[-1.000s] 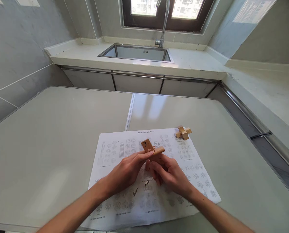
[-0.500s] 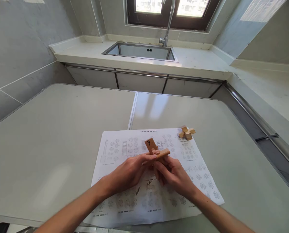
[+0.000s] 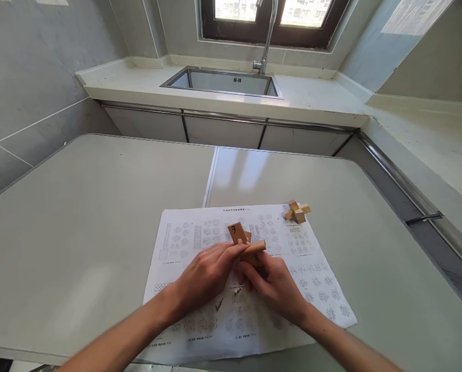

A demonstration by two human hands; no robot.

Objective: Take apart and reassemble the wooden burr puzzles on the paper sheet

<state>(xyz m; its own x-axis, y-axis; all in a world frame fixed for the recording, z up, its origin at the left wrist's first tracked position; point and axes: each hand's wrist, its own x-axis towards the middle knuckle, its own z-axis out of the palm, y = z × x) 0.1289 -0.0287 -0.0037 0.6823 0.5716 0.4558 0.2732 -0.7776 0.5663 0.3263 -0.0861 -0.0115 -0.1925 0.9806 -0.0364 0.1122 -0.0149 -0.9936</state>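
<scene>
Item: wooden pieces [image 3: 257, 247], at least two visible, held above the middle of a printed sheet [image 3: 157, 276]. One, the marked piece [image 3: 236, 231] (dark ink, too small to read surely), tilts up beyond the fingers; another points rightward across it.

Left hand [image 3: 208, 266]: thumb and fingers pinched on the pieces where they meet. Right hand [image 3: 275, 279]: fingers curled around their lower part, close against the left.

Item: wooden cross [image 3: 298, 213], resting at the sheet's far right corner, apart from both hands; appears fully fitted together.

Condition: the held group seems only partly joined, its ends jutting at different angles; how they interlock is hidden by the fingers.

Support: pale worktop [image 3: 79, 232], under the sheet.
</scene>
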